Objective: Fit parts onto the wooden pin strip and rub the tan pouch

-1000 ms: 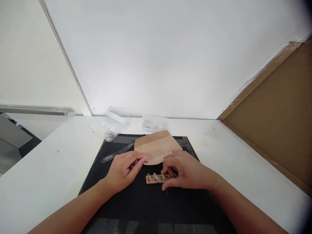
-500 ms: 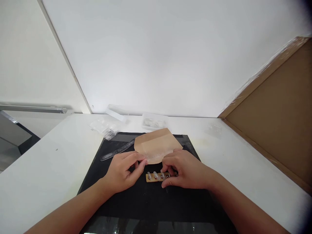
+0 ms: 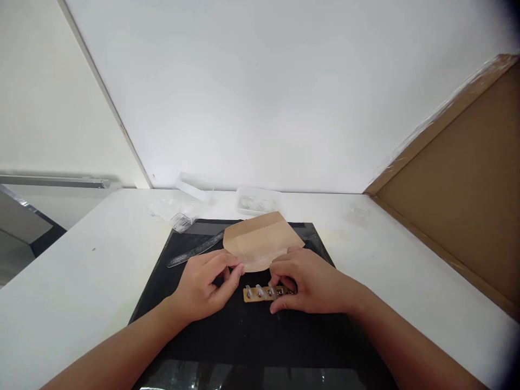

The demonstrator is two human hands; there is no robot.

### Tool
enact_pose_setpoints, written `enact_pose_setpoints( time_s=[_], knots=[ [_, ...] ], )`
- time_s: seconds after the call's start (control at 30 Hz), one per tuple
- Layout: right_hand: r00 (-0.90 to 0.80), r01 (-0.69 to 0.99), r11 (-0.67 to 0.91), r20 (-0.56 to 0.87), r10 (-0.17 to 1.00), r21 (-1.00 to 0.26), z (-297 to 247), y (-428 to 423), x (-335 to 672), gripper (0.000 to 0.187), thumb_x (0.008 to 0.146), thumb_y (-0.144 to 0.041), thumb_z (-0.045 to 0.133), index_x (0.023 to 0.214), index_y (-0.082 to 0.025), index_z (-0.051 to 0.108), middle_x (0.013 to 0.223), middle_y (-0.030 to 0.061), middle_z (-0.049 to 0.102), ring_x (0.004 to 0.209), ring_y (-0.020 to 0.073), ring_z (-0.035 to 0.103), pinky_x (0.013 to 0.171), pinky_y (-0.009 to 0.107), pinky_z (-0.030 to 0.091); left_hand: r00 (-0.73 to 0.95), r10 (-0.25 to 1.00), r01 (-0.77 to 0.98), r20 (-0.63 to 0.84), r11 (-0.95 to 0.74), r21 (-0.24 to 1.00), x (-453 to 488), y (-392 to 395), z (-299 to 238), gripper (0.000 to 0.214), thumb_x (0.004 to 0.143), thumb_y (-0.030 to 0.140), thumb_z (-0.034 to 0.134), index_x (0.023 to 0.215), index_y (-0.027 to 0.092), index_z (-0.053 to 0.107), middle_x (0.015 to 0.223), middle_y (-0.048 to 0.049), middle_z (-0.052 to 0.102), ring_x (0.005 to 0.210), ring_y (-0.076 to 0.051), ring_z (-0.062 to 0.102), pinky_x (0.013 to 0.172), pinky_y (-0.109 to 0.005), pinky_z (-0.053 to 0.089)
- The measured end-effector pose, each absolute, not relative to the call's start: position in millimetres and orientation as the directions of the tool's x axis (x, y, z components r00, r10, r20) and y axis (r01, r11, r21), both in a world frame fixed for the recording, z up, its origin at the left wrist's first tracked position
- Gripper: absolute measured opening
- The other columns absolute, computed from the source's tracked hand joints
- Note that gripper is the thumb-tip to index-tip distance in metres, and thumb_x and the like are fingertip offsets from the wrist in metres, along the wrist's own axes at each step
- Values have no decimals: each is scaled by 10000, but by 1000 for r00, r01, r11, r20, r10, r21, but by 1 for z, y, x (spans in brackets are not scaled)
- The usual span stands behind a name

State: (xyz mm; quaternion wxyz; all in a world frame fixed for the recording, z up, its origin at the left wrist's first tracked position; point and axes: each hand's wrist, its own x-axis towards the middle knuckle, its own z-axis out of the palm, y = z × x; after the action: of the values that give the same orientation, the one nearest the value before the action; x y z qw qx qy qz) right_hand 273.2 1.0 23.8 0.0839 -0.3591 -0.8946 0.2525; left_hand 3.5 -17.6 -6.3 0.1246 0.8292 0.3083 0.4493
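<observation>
A short tan strip (image 3: 254, 296) lies on the black mat, carrying a row of clear nail tips (image 3: 260, 292) on small round shiny mounts. My right hand (image 3: 303, 281) covers the strip's right end, thumb and forefinger closed around one clear nail tip. To the left, my left hand (image 3: 209, 281) has its thumb and forefinger pinched together at the near left edge of a brown paper sheet (image 3: 260, 235). Whatever is in that pinch is too small to make out. A dark nail file (image 3: 195, 252) lies slanted behind my left hand.
Along the back of the white table sit a clear plastic box (image 3: 258, 201) of small clear pieces, an open box lid (image 3: 193, 187) and crumpled clear plastic packaging (image 3: 174, 211). A brown framed board (image 3: 455, 189) leans at the right. A white wall (image 3: 260, 108) closes off the back.
Both hands keep almost the same place and grip. The nail tip at my right fingertips has tilted slightly, and more of the strip's right end shows. The view has shifted very slightly.
</observation>
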Motion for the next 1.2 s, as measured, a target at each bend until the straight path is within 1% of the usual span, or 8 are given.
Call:
enact_pose_setpoints(
  time_s=[0.13, 0.4, 0.67, 0.77, 0.9, 1.0, 1.1, 1.2],
  knots=[
    [-737, 589, 627, -19, 676, -509, 23, 2, 275, 447, 761, -622, 843, 814, -209, 681, 630, -64, 589, 606, 112, 543, 672, 285, 349, 406, 614, 399, 677, -786, 473, 3, -17, -6, 103, 927, 96, 648, 990, 171, 680, 796, -32, 717, 633, -112, 637, 581, -224, 489],
    [-722, 614, 610, -42, 691, -500, 23, 2, 275, 431, 780, -616, 832, 841, -211, 698, 658, -53, 634, 625, 119, 562, 656, 289, 341, 408, 613, 404, 677, -786, 468, 4, -18, -3, 80, 942, 116, 625, 969, 181, 663, 784, -29, 708, 627, -115, 631, 601, -237, 509],
    [-736, 603, 629, -37, 676, -491, 24, 1, 274, 398, 803, -585, 827, 871, -215, 698, 670, -49, 635, 638, 123, 567, 682, 287, 337, 412, 617, 407, 671, -783, 470, 4, -17, -3, 87, 926, 92, 640, 964, 168, 663, 787, -28, 700, 634, -112, 639, 607, -235, 501],
    [-735, 603, 629, -36, 677, -490, 24, 1, 275, 411, 802, -597, 822, 854, -211, 690, 675, -48, 638, 629, 119, 561, 672, 287, 330, 386, 614, 421, 689, -781, 460, 5, -18, -2, 85, 919, 85, 648, 945, 164, 663, 769, -27, 702, 638, -117, 648, 611, -238, 501],
    [-732, 607, 631, -31, 681, -483, 24, 1, 275, 405, 805, -601, 818, 854, -217, 698, 680, -46, 647, 635, 122, 565, 676, 292, 330, 364, 605, 436, 708, -783, 444, 5, -18, -1, 102, 913, 85, 653, 970, 169, 663, 768, -23, 707, 647, -123, 643, 622, -253, 500],
    [-732, 605, 639, -17, 681, -475, 24, 0, 275, 403, 800, -603, 821, 856, -221, 705, 691, -39, 662, 657, 134, 574, 702, 301, 341, 423, 578, 455, 697, -801, 389, 6, -18, -1, 144, 899, 126, 694, 1029, 183, 672, 819, -25, 716, 714, -142, 657, 669, -284, 508],
    [-731, 602, 635, -14, 682, -484, 25, 0, 275, 401, 797, -597, 825, 848, -220, 698, 680, -45, 654, 648, 131, 570, 695, 297, 337, 516, 522, 447, 680, -841, 306, 11, -20, -1, 175, 885, 198, 747, 1050, 199, 689, 913, -39, 736, 840, -184, 663, 776, -347, 506],
    [-733, 601, 639, -10, 681, -480, 26, 1, 274, 410, 793, -587, 831, 800, -212, 668, 656, -53, 636, 617, 120, 545, 684, 294, 329, 619, 491, 433, 613, -865, 254, 19, -23, -1, 181, 909, 228, 735, 1088, 219, 714, 985, -48, 739, 956, -221, 629, 888, -406, 479]
  ],
)
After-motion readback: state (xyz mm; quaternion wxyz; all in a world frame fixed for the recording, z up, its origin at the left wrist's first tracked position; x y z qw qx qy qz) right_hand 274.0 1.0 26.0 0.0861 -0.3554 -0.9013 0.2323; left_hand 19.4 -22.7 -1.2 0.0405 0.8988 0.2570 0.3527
